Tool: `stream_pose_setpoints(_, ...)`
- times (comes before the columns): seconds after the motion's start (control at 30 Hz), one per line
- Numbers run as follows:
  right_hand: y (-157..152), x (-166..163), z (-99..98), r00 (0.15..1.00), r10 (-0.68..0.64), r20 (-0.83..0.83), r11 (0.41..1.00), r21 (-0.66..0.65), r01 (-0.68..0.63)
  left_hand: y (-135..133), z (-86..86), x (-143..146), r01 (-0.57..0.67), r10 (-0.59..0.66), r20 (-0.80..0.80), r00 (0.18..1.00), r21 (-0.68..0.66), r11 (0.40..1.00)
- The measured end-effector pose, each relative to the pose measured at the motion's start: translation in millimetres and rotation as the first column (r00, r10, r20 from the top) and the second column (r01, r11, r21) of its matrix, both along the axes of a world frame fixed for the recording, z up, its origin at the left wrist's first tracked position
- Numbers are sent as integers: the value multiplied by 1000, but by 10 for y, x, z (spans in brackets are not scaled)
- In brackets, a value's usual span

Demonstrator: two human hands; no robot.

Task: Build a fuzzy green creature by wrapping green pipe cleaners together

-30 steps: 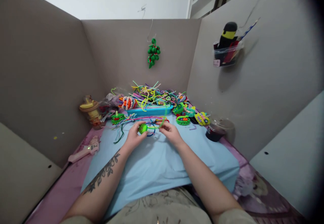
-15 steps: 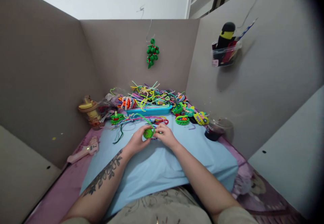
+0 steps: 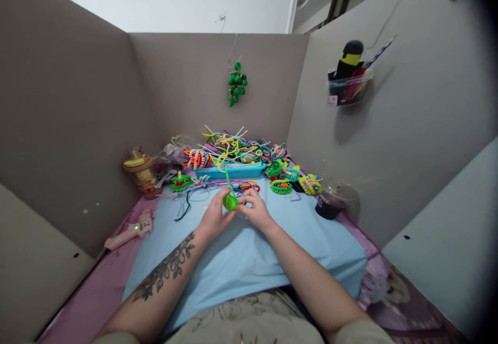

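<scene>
Between both hands, just above the blue cloth, is a small round green coil of pipe cleaner [image 3: 230, 202]. A loose length of green pipe cleaner [image 3: 227, 179] sticks up from it. My left hand [image 3: 216, 211] grips the coil from the left, thumb below and fingers above. At the coil's right edge the fingertips of my right hand [image 3: 252, 208] are pinched together, touching it. Whatever lies inside that pinch is too small to make out, though it appears to be the green stem. Behind the hands, red-handled scissors [image 3: 251, 187] lie among loose stems.
A blue tray [image 3: 233, 172] heaped with colourful pipe cleaners stands at the back. Finished fuzzy pieces [image 3: 280, 186] sit to its right. A pink glue gun [image 3: 130, 232] lies left, near a lidded cup [image 3: 140, 173]. A dark drink cup [image 3: 329, 204] stands right. Grey panels [image 3: 218, 74] enclose the table.
The green stem's free end arched over to the left before; now it points up. The coil has turned slightly in my fingers. The whole view has shifted a little.
</scene>
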State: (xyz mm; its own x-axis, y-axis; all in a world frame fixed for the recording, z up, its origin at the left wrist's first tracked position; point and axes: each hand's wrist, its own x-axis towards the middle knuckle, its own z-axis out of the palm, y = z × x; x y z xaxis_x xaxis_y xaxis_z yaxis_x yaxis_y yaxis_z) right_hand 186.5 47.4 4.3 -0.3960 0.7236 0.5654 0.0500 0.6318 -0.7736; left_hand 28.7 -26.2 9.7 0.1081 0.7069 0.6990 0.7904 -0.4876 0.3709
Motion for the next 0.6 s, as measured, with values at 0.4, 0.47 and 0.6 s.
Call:
stream_pose_setpoints(0.4,-70,-33,9,996,-87,-13,991,99,88,44,-20,-30,-1,0,-16,1000,-59,998)
stream_pose_setpoints(0.47,-61,-25,6,993,-116,-14,988,97,117,44,-27,-35,39,-40,-13,999,-63,997)
stream_pose_setpoints(0.6,-25,-17,-20,988,-145,55,986,89,139,34,-36,-32,77,-78,-8,997,-103,992)
